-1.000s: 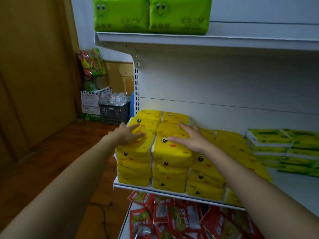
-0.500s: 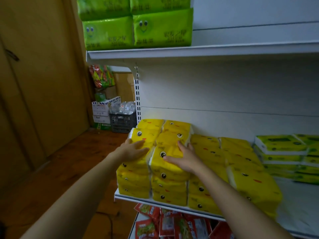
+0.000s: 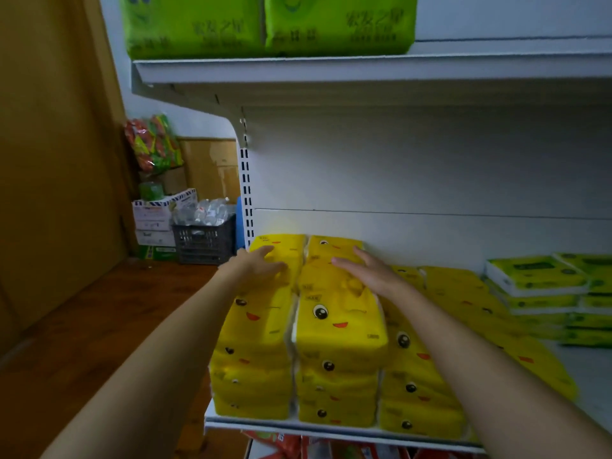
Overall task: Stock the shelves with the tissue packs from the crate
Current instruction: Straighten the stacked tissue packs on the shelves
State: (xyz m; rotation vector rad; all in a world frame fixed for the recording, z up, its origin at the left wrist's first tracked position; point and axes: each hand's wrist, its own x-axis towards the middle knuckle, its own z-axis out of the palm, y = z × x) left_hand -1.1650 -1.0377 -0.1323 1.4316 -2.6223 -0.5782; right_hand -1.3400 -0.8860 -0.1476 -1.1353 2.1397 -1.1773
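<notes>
Yellow tissue packs with cartoon faces (image 3: 341, 326) stand stacked in several columns at the left end of the white middle shelf (image 3: 331, 427). My left hand (image 3: 261, 263) lies flat on the top of the leftmost stack, fingers straight. My right hand (image 3: 371, 271) rests with straight fingers on the top pack of the second stack, beside the left hand. Neither hand grips a pack. More yellow packs (image 3: 463, 293) fill the shelf to the right.
Green tissue packs (image 3: 265, 24) sit on the upper shelf; green and white packs (image 3: 536, 279) lie at the shelf's right. Red snack bags (image 3: 281, 442) show on the shelf below. A dark crate of bottles (image 3: 205, 240) and white boxes (image 3: 159, 213) stand on the wooden floor at left.
Both hands have slid farther back along the tops of the two left stacks, pushing the top packs toward the rear wall. The view has moved closer to the shelf.
</notes>
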